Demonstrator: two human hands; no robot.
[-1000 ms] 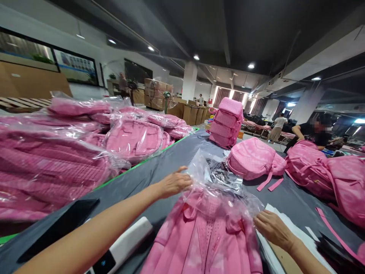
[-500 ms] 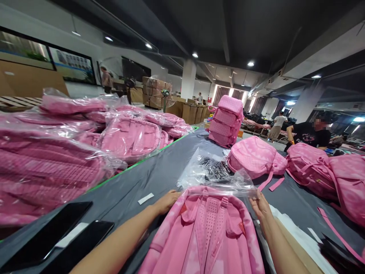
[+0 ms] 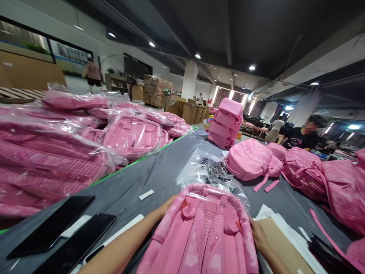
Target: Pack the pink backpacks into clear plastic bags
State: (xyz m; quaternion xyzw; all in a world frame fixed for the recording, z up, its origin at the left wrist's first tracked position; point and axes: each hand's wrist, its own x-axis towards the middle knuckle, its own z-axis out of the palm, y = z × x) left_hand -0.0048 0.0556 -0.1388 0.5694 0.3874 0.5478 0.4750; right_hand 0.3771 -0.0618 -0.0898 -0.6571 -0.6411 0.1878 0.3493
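Observation:
A pink backpack (image 3: 211, 236) lies before me with its padded back panel and shoulder straps facing up. The mouth of a clear plastic bag (image 3: 199, 195) is over its top end, and the rest of the bag spreads out beyond, with black print on it. My left hand (image 3: 167, 205) is closed at the backpack's upper left side, on the bag's edge. Along the opposite side, my right hand (image 3: 258, 233) is also closed on the bag's edge. The backpack's sides hide most of the fingertips of both hands.
Bagged pink backpacks (image 3: 131, 137) are heaped at left, beyond the table's green edge (image 3: 134, 163). A tall pink backpack (image 3: 226, 121) stands ahead; other pink backpacks (image 3: 251, 158) lie at right. Dark flat panels (image 3: 51, 226) rest at left, cardboard (image 3: 285, 243) at right. A co-worker (image 3: 302, 135) is at far right.
Both hands have moved down along the backpack's sides, toward me. The bag's mouth has come over the backpack's top end. A person at far left has walked farther left.

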